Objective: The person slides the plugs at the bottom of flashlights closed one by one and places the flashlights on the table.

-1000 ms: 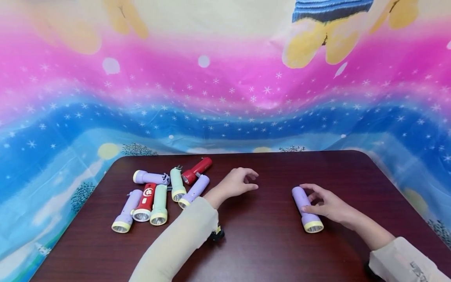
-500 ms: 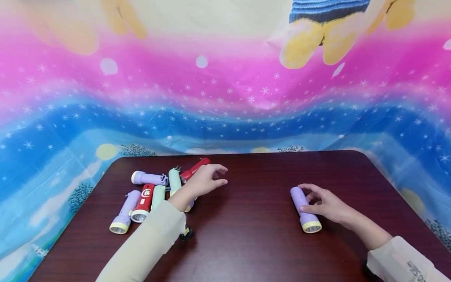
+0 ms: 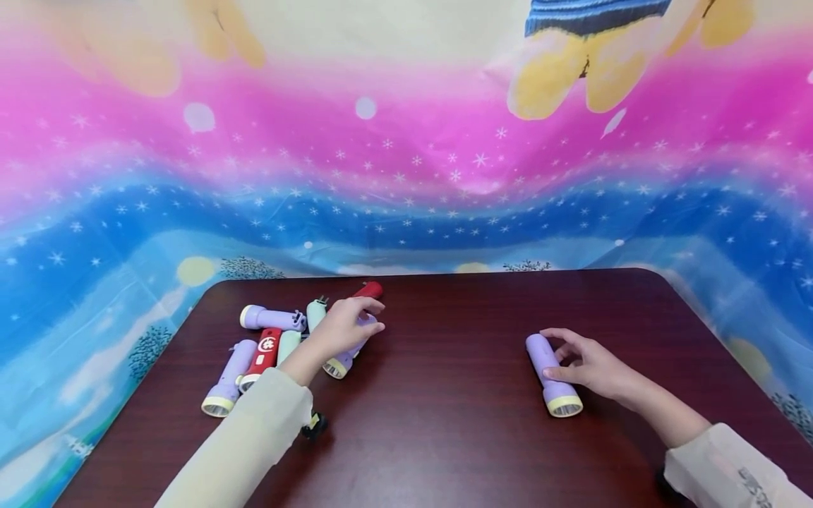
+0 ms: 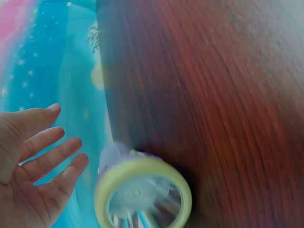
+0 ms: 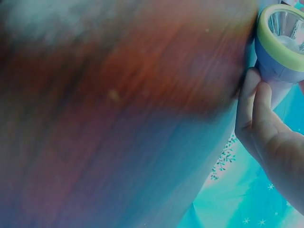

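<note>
In the head view, a purple flashlight [image 3: 542,358] with a pale yellow head ring lies on the right side of the table. My right hand [image 3: 591,363] holds it from the right, thumb on the barrel and fingers at its far end. The right wrist view shows fingers against this flashlight [image 5: 275,66]. My left hand [image 3: 336,328] hovers over the cluster on the left, fingers loosely bent and holding nothing. Beneath it, partly covered, is another purple flashlight [image 3: 336,367]. In the left wrist view, this flashlight's yellow ring [image 4: 137,166] sits to the right of the spread fingers [image 4: 52,159].
Around the left hand lie a red flashlight [image 3: 370,288] at the back, partly hidden green flashlights [image 3: 315,310], a red one with a white print [image 3: 263,353], and purple ones [image 3: 279,319] farther left. A printed cloth [image 3: 406,162] hangs behind the dark wooden table [image 3: 457,423].
My left hand has moved left from the middle of the table to above the flashlight cluster. The right hand and its purple flashlight have stayed in place.
</note>
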Tool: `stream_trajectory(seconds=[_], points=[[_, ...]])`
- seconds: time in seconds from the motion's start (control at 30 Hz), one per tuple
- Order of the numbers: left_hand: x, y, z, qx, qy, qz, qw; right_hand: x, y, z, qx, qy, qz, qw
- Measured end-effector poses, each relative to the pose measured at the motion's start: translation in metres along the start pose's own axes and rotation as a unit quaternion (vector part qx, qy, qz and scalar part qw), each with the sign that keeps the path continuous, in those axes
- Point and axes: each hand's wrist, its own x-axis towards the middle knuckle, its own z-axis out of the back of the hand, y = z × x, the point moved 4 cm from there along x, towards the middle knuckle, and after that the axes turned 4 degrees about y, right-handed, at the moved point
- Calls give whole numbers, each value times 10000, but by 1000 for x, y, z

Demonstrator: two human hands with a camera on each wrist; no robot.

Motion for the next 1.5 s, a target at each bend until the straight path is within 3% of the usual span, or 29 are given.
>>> stream_trajectory(seconds=[0.33, 0.6, 1.1, 1.33, 1.5], points=[[-13, 20, 12, 71, -200, 270, 9994, -2, -2, 0, 158, 46, -69, 9998], [-15, 31, 13, 87, -175, 352, 9992, -3, -6, 0, 193, 37, -177, 9996], [-13, 41, 7, 202, 218, 684, 9972, 1, -5, -1, 193, 35, -53, 9998], [-7, 40, 2, 138, 502, 529, 9972, 1, -5, 0, 230, 56, -72, 9997], [-5, 39, -3, 74, 694, 629, 9956, 1, -4, 0, 222, 58, -50, 9997]])
